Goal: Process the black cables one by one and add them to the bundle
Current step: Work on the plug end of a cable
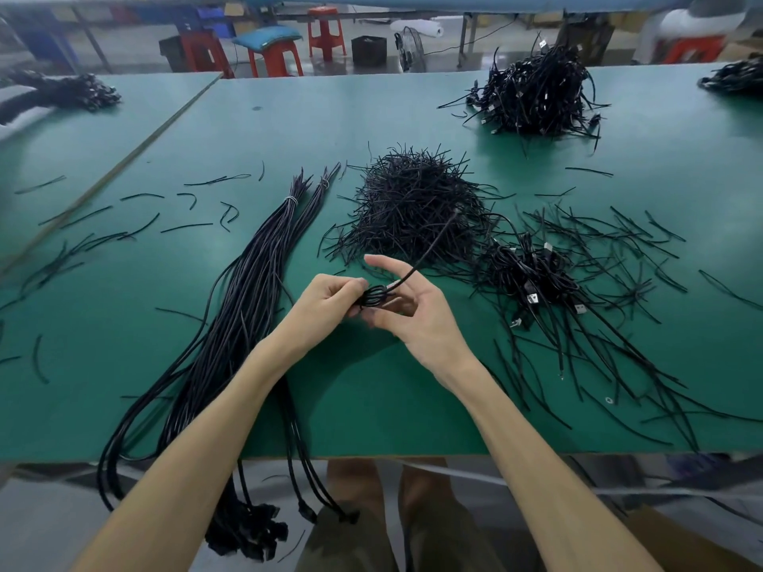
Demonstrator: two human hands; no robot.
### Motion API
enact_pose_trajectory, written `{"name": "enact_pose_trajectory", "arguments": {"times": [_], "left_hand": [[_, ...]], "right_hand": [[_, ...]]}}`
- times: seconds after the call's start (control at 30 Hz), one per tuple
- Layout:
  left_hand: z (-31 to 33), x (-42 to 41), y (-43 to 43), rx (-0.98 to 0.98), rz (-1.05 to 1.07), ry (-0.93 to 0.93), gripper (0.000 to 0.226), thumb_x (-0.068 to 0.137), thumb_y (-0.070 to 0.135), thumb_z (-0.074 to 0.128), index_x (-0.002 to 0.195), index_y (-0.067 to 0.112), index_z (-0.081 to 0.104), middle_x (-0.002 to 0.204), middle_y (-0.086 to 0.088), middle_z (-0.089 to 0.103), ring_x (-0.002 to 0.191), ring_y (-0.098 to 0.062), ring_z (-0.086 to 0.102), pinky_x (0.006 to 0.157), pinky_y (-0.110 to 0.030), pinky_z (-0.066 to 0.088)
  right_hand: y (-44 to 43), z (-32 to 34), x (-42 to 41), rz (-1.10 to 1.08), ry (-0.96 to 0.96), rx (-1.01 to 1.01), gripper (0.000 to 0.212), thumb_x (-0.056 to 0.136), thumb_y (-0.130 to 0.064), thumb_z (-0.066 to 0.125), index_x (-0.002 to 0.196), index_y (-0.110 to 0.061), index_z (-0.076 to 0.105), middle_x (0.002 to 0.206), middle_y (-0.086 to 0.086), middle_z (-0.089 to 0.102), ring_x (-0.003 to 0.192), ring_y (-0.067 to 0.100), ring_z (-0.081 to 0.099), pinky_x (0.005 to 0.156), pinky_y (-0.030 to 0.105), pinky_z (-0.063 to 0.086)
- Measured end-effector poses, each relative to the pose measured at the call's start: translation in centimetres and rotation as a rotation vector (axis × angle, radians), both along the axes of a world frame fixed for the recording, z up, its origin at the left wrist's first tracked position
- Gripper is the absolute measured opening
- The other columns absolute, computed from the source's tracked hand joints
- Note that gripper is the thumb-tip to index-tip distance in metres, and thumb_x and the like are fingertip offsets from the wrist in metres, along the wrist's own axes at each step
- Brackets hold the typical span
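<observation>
Noted tied bundle (247, 282) on bench (351, 406), left of left grip (330, 299). Left grip pinching coiled black cable (373, 300), held between both grips. Right grip (417, 319) loose, fingers spread under coil, tail running up beyond. Judged light, limp, springy. Best held across the wraps, not by the tail.

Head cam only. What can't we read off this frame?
Coiled cable, head view: its tie and turns are hidden by the left hand gripping it.
Right hand: whether it pinches that cable is hidden behind its own fingers.
Bundle: connector ends hang below the table edge, dark and blurred.
Far pile: too small to count.
Right-edge pile: cut off by the frame edge.
</observation>
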State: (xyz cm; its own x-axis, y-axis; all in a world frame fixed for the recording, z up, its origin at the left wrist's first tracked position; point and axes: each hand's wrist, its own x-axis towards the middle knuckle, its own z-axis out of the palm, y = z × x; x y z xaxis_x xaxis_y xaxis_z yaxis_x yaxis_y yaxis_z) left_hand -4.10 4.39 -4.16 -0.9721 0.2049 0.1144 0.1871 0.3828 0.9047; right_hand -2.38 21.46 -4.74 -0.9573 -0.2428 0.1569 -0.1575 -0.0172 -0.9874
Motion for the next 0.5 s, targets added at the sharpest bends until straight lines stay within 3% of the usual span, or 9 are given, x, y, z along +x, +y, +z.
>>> {"name": "enact_pose_trajectory", "arguments": {"times": [0.1, 0.17, 0.23, 0.37, 0.43, 0.5], "left_hand": [[-0.05, 0.08, -0.02, 0.008, -0.004, 0.003, 0.05, 0.094, 0.04, 0.046, 0.057, 0.008, 0.053, 0.052, 0.003, 0.047, 0.053, -0.018, 0.033, 0.049, -0.025, 0.026], [-0.03, 0.12, 0.02, -0.005, 0.004, 0.026, 0.058, 0.097, 0.04, 0.046, 0.068, -0.008, 0.058, 0.053, 0.002, 0.047, 0.053, -0.018, 0.034, 0.05, -0.025, 0.027], [-0.02, 0.18, 0.08, -0.021, 0.018, 0.043, 0.061, 0.1, 0.04, 0.044, 0.077, -0.012, 0.063, 0.052, 0.004, 0.046, 0.053, -0.016, 0.034, 0.051, -0.026, 0.027], [0.08, 0.33, 0.27, -0.011, 0.067, 0.048, 0.055, 0.103, 0.037, 0.046, 0.052, 0.015, 0.048, 0.05, 0.002, 0.04, 0.048, -0.013, 0.03, 0.049, -0.024, 0.025], [0.0, 0.28, 0.31, -0.011, 0.085, 0.05, 0.057, 0.107, 0.031, 0.047, 0.051, 0.02, 0.045, 0.049, 0.004, 0.039, 0.047, -0.011, 0.03, 0.048, -0.024, 0.025], [-0.05, 0.21, 0.3, -0.009, 0.097, 0.046, 0.058, 0.108, 0.028, 0.046, 0.051, 0.02, 0.045, 0.048, 0.007, 0.038, 0.047, -0.011, 0.03, 0.049, -0.025, 0.025]], "right_hand": [[-0.07, -0.17, 0.03, 0.003, 0.003, 0.021, 0.051, 0.082, 0.006, 0.075, 0.125, -0.022, 0.07, 0.093, 0.012, 0.076, 0.088, 0.026, 0.073, 0.096, 0.047, 0.056], [-0.14, -0.26, 0.12, -0.021, -0.001, 0.038, 0.044, 0.083, 0.005, 0.075, 0.12, -0.019, 0.072, 0.094, 0.008, 0.078, 0.09, 0.027, 0.073, 0.095, 0.048, 0.056], [-0.16, -0.25, 0.23, -0.049, 0.009, 0.081, 0.035, 0.083, -0.001, 0.076, 0.114, -0.017, 0.074, 0.091, 0.004, 0.079, 0.085, 0.026, 0.073, 0.092, 0.047, 0.057], [-0.14, -0.25, 0.3, -0.093, 0.018, 0.185, 0.01, 0.086, -0.019, 0.079, 0.095, -0.017, 0.075, 0.082, -0.001, 0.076, 0.077, 0.016, 0.07, 0.079, 0.035, 0.056], [-0.19, -0.23, 0.29, -0.128, 0.047, 0.231, 0.007, 0.087, -0.022, 0.078, 0.09, -0.018, 0.073, 0.08, -0.001, 0.072, 0.073, 0.012, 0.066, 0.071, 0.02, 0.049], [-0.32, -0.09, 0.3, -0.144, 0.09, 0.286, 0.005, 0.09, -0.02, 0.076, 0.09, -0.017, 0.073, 0.086, 0.001, 0.067, 0.074, 0.012, 0.064, 0.07, 0.015, 0.045]]}}
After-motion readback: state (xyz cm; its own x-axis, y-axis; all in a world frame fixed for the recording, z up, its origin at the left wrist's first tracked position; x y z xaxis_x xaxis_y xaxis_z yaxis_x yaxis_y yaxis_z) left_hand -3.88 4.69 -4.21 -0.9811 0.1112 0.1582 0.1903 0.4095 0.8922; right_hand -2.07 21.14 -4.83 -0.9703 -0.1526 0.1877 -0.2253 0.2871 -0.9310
